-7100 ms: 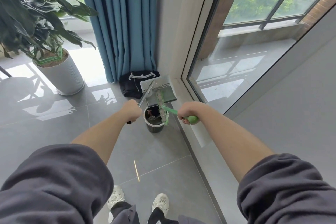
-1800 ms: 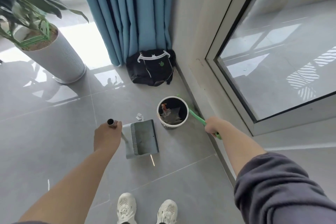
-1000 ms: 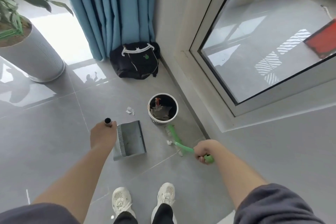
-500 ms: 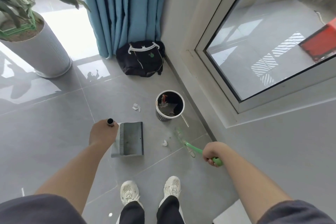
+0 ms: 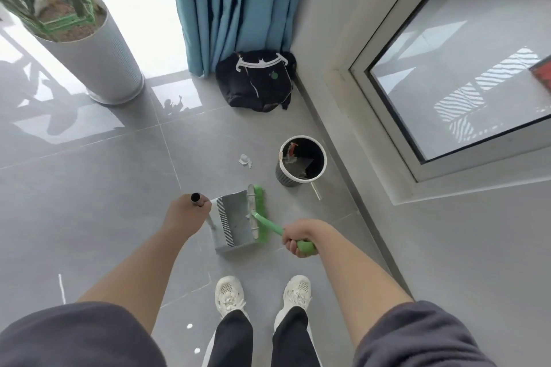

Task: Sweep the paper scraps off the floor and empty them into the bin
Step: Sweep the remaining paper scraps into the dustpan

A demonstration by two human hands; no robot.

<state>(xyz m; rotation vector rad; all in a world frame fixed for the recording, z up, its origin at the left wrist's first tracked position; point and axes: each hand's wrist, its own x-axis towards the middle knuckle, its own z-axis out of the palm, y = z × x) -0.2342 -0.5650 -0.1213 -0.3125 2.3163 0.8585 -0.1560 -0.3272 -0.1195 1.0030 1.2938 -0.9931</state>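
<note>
The grey dustpan (image 5: 235, 222) lies flat on the floor tiles in front of my feet. My left hand (image 5: 187, 214) grips its upright handle. My right hand (image 5: 298, 238) grips the green brush (image 5: 259, 213), whose bristle head lies along the dustpan's open right edge. A white paper scrap (image 5: 245, 160) lies on the floor left of the small round bin (image 5: 301, 161), which holds some rubbish. A thin pale stick (image 5: 316, 191) lies beside the bin's base.
A black bag (image 5: 256, 82) slumps against the blue curtain (image 5: 232, 6) in the corner. A large white plant pot (image 5: 92, 48) stands at the far left. The window frame (image 5: 387, 128) and wall run along the right. My white shoes (image 5: 229, 295) are below the dustpan.
My right hand has swept the brush leftward from the floor near the wall up to the dustpan's edge. The small scrap that lay between them is no longer visible. My left hand held the dustpan still.
</note>
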